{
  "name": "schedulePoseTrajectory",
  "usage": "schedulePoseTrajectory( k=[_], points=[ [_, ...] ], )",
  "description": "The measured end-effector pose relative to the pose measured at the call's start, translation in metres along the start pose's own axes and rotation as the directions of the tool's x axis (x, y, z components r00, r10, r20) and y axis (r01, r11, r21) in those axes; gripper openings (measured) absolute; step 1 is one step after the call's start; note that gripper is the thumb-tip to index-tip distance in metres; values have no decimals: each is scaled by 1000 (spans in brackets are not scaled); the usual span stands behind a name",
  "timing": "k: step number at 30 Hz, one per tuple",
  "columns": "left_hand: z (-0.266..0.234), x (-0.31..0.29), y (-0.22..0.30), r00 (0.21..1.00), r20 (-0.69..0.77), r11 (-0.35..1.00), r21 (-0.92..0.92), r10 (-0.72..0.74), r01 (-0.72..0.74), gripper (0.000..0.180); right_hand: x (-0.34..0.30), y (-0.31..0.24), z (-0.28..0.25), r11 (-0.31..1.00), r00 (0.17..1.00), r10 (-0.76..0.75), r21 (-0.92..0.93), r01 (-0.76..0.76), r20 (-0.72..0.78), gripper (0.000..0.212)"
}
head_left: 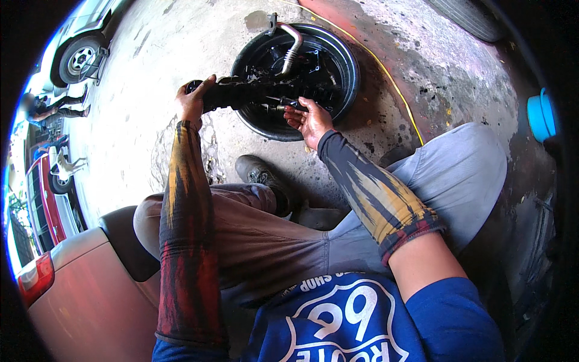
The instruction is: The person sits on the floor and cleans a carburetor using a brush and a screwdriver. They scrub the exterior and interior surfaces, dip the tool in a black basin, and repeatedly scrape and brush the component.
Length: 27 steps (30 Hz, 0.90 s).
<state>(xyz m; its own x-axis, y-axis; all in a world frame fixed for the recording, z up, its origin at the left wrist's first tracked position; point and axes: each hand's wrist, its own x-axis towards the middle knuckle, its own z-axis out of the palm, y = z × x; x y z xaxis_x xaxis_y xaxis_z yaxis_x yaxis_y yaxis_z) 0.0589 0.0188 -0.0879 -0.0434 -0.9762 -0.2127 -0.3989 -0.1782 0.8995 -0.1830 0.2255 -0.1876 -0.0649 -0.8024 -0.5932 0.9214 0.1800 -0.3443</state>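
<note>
My left hand [192, 104] is closed round the left end of a long, black, oily engine part [241, 94], which it holds level across the near side of a round black basin [256, 128]. At the part's right portion, my right hand [310, 120] has its fingers closed on a slim dark tool with a thin metal shaft [278, 98]. That shaft points left against the part; the tool's exact kind is hard to make out. A bent metal pipe [295, 43] with a ribbed section and a flange leans in the basin, among dark, wet parts.
A yellow cable [386, 71] runs along the stained concrete floor right of the basin. My shoe [256, 171] is close to its near side. A blue container [541, 117] stands far right, a tire [467, 18] at upper right. Vehicles, people and a dog [66, 166] are at left.
</note>
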Motion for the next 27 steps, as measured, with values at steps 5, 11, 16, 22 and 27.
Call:
schedulePoseTrajectory(
  k=[5,11,16,22,27],
  points=[
    [1,6,-2,1000,16,1000,0,-4,4,64,-19,12,15,701,852,-509,-514,494,125,24],
    [10,6,4,1000,17,1000,24,-20,20,78,-17,-4,7,990,996,-77,-119,70,-49,31],
    [30,-18,31,993,-50,974,208,105,-93,96,17,-31,-37,998,996,59,20,-58,-70,43],
    [63,-15,54,922,-112,888,334,370,-316,100,27,-29,-40,998,998,62,16,-62,15,35],
    [76,0,55,881,-118,837,390,458,-383,97,-7,-71,-31,752,976,-203,-625,210,84,21]
  ],
)
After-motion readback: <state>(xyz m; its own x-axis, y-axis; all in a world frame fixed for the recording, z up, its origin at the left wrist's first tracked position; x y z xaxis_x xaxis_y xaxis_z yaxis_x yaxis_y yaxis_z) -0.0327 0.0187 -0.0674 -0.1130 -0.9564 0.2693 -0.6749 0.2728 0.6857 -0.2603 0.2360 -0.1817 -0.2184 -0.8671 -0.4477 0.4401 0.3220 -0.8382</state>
